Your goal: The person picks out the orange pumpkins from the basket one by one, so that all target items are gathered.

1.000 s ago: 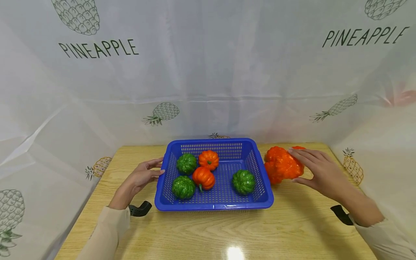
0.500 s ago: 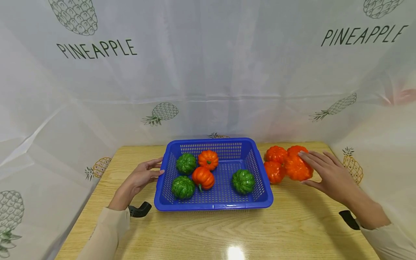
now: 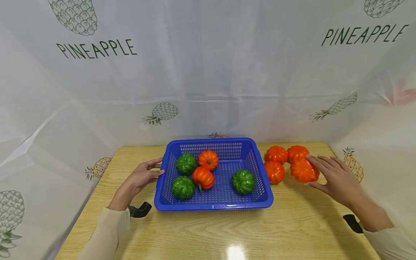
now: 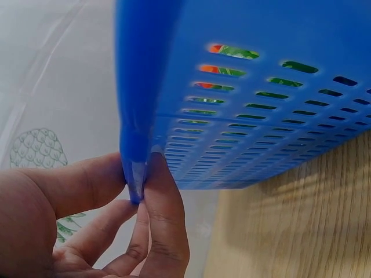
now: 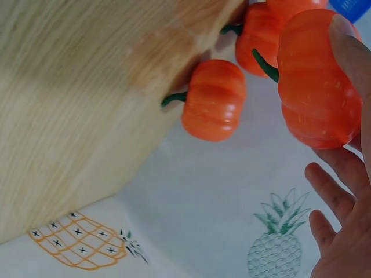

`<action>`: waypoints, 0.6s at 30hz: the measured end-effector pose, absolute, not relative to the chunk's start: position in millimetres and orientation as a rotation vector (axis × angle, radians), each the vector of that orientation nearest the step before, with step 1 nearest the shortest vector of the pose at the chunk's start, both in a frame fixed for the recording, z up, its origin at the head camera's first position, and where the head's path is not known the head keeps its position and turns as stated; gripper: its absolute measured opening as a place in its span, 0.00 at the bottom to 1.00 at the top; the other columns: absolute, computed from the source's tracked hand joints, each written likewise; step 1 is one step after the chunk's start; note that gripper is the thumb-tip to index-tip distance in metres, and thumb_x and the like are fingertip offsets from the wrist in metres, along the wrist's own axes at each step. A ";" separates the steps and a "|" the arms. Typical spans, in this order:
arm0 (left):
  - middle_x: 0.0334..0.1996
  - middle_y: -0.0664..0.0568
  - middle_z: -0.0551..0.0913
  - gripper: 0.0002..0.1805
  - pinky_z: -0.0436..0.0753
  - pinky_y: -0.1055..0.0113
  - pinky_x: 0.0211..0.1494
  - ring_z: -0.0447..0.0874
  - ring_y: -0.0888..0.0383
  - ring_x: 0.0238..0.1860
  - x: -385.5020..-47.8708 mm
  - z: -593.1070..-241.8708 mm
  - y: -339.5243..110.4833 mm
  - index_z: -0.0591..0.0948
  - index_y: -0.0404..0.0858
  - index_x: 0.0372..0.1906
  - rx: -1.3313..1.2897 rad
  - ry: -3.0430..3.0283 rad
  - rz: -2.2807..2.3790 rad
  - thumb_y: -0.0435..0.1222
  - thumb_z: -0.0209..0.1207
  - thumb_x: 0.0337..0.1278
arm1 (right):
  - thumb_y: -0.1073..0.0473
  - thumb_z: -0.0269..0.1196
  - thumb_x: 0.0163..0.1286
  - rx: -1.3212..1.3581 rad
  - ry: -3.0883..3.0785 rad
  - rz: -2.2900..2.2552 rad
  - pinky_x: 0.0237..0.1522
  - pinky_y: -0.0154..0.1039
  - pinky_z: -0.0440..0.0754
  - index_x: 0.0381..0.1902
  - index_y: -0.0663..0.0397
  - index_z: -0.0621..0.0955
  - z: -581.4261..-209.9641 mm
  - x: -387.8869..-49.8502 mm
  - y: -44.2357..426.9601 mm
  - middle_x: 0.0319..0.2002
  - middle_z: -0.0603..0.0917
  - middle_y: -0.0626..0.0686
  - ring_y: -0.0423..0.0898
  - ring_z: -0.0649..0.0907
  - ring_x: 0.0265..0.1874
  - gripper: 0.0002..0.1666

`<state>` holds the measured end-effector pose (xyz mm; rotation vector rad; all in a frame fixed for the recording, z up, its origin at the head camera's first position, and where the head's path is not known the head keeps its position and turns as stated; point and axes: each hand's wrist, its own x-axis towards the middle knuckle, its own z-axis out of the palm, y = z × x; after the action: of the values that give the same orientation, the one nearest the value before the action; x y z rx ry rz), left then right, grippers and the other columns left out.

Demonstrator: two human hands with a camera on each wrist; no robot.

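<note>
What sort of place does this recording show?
Probably a makeshift filming booth: white pineapple-print sheeting hangs behind and beside a light wood-grain tabletop, where a blue rectangular plastic basket holds round green and orange pumpkins.

"PINEAPPLE" (image 3: 96, 51) twice on white sheet (image 3: 224, 61)

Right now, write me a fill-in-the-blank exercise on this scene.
The left hand grips a basket coloured ____.
Inside it, the green pumpkins number ____.
The right hand holds an orange pumpkin with a stem coloured ____.
Including the held one, orange pumpkins outside the basket total ____.
Missing words: blue, three, green, four.
</note>
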<state>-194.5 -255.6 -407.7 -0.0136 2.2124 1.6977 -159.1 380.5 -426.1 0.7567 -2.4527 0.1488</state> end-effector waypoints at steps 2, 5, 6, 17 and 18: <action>0.73 0.29 0.65 0.36 0.84 0.67 0.54 0.85 0.63 0.46 -194.5 -407.6 -255.4 0.57 0.34 0.85 -0.015 2.214 1.697 0.29 0.56 0.79 | 0.15 0.42 0.70 0.744 -2.486 0.148 0.84 0.51 0.52 0.71 0.57 0.76 -428.5 -159.1 382.4 0.57 0.84 0.68 0.67 0.78 0.58 0.58; 0.74 0.29 0.64 0.36 0.84 0.66 0.55 0.85 0.63 0.46 -194.4 -407.2 -255.3 0.57 0.34 0.85 -0.016 2.219 1.691 0.29 0.56 0.79 | 0.20 0.58 0.66 0.726 -2.544 0.133 0.83 0.53 0.53 0.71 0.58 0.76 -432.9 -158.9 384.1 0.57 0.83 0.69 0.67 0.78 0.58 0.55; 0.74 0.29 0.64 0.36 0.84 0.65 0.56 0.85 0.63 0.46 -194.4 -407.1 -255.3 0.57 0.34 0.85 -0.016 2.220 1.688 0.29 0.56 0.80 | 0.23 0.65 0.63 0.721 -2.558 0.124 0.82 0.55 0.56 0.71 0.58 0.76 -434.6 -159.0 384.2 0.57 0.84 0.69 0.67 0.79 0.58 0.54; 0.74 0.29 0.64 0.36 0.85 0.64 0.58 0.85 0.62 0.47 -193.9 -408.3 -254.9 0.57 0.34 0.85 -0.019 2.217 1.697 0.29 0.56 0.79 | 0.37 0.80 0.50 0.704 -2.603 0.105 0.65 0.66 0.70 0.70 0.64 0.75 -449.7 -166.2 380.5 0.54 0.85 0.70 0.69 0.81 0.54 0.57; 0.74 0.29 0.64 0.36 0.85 0.64 0.58 0.85 0.62 0.47 -193.7 -408.3 -254.8 0.57 0.34 0.85 -0.020 2.219 1.697 0.29 0.56 0.79 | 0.37 0.80 0.50 0.707 -2.600 0.102 0.63 0.66 0.71 0.69 0.64 0.76 -450.5 -167.1 380.4 0.53 0.85 0.70 0.69 0.81 0.54 0.57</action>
<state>-193.7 -254.8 -408.3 -0.0204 2.2188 1.6967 -167.1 380.4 -450.5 0.7069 -2.6001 0.1025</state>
